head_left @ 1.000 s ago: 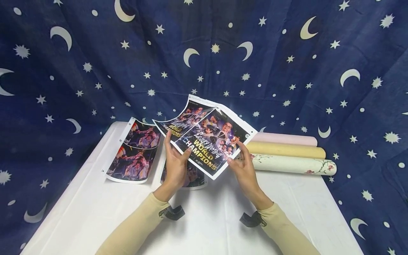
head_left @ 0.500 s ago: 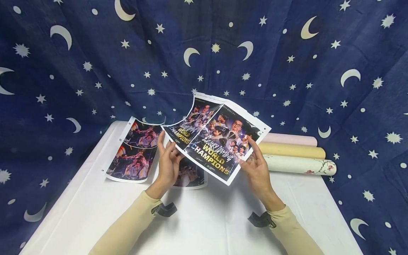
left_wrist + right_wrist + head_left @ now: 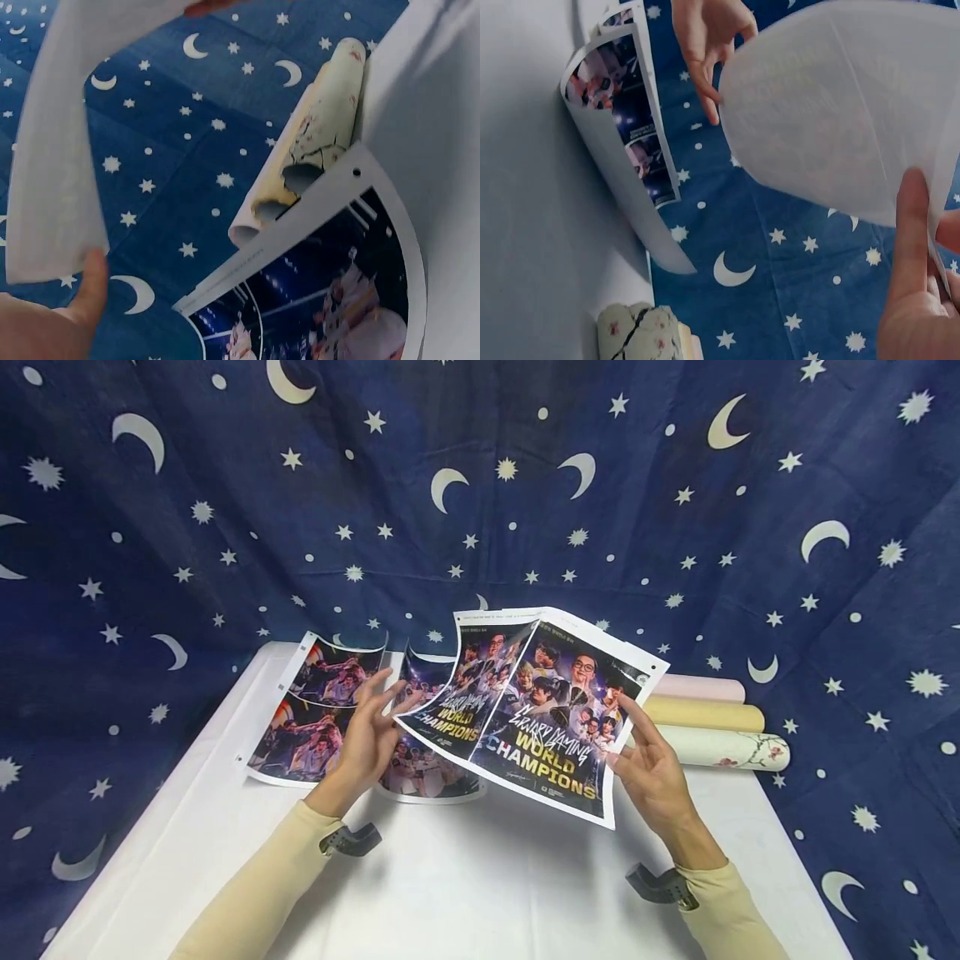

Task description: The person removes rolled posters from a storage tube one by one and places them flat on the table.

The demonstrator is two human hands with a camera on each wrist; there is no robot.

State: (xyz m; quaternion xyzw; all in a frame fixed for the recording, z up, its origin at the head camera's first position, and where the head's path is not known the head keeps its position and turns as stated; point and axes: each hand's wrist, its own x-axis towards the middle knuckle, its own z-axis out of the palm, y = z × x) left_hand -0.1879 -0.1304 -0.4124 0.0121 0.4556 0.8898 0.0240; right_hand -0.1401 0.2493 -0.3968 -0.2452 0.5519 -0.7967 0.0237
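Note:
A glossy poster sheet (image 3: pixel 555 718), printed with two copies of the same "World Champions" picture, is held up above the table, bent between its panels. My right hand (image 3: pixel 660 777) pinches its right edge between thumb and fingers. At its lower left corner is my left hand (image 3: pixel 363 747), with fingers extended and their tips at the edge. From the right wrist, the sheet's pale back (image 3: pixel 817 112) faces the camera, and the left hand (image 3: pixel 709 45) shows at its far edge. In the left wrist view a left finger (image 3: pixel 91 281) touches the lower end of the sheet (image 3: pixel 56 172).
Two more curled photo prints lie on the white table: one at left (image 3: pixel 300 743), one (image 3: pixel 431 777) partly behind the held sheet. Three rolls, pink (image 3: pixel 705 687), yellow (image 3: pixel 720 714) and floral (image 3: pixel 738 748), lie at right. A starry blue cloth (image 3: pixel 300 527) hangs behind.
The poster sheet has moved right and lower, turned flatter to the camera. My right hand went right with it; my left hand shifted left and its fingers have straightened from their grip.

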